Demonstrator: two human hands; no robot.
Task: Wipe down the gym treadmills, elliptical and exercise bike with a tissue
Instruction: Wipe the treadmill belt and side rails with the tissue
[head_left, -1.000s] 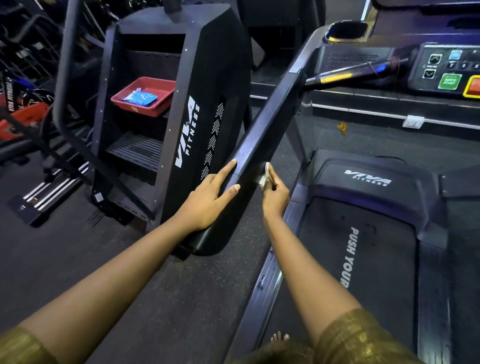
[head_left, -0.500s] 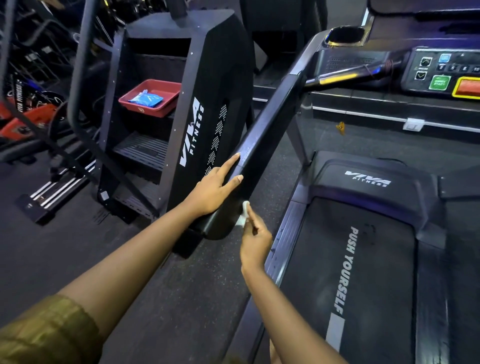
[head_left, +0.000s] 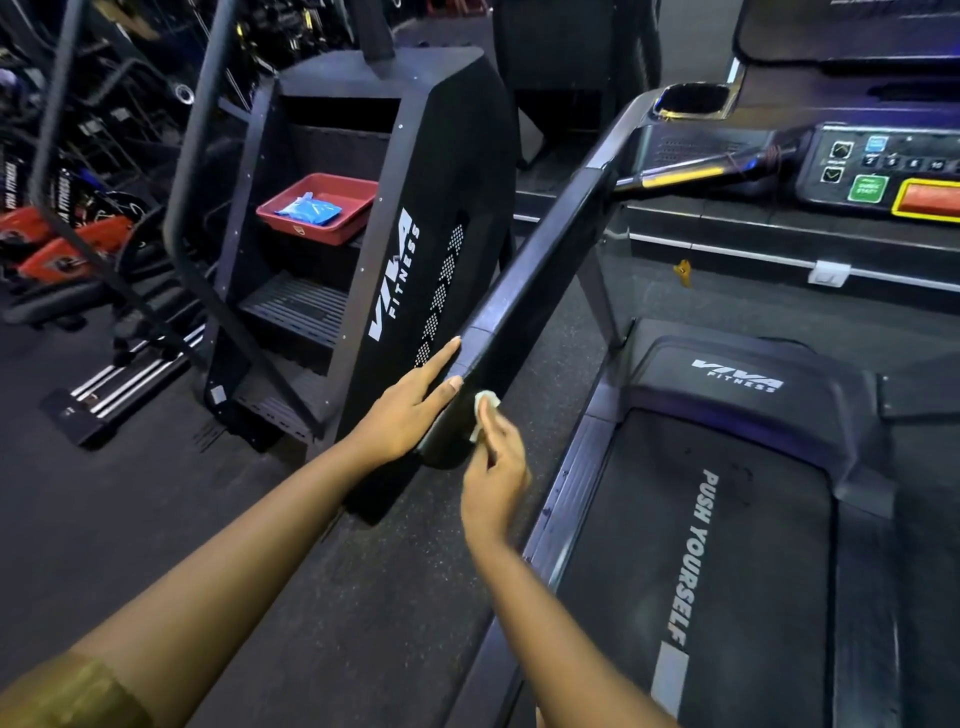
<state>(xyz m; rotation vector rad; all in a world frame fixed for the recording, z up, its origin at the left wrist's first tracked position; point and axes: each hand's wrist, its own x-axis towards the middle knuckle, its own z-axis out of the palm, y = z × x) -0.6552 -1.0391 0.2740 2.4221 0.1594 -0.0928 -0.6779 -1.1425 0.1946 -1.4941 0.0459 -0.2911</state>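
Stair climber: tall black metal stair-climbing machine (head_left: 415, 208), standing upright, with ribbed steps and white "VIVA FITNESS" lettering beside dotted arrow marks on its side panel.
Tray: shallow rectangular red plastic tray (head_left: 311, 232), resting on the stair climber's upper step.
Packet: flat blue plastic packet (head_left: 307, 210) with white markings, lying inside the tray on that same step.
Rails: silver metal rails (head_left: 130, 374), low on the floor just left of the stair climber's base.
Floor: dark speckled rubber flooring (head_left: 130, 519), under and around the stair climber.
Wall fitting: small white plastic fitting (head_left: 829, 274) on a pale strip, well to the right of the stair climber.
Small object: yellow-orange piece (head_left: 683, 273), low down to the right of the stair climber; too small to tell what it is.
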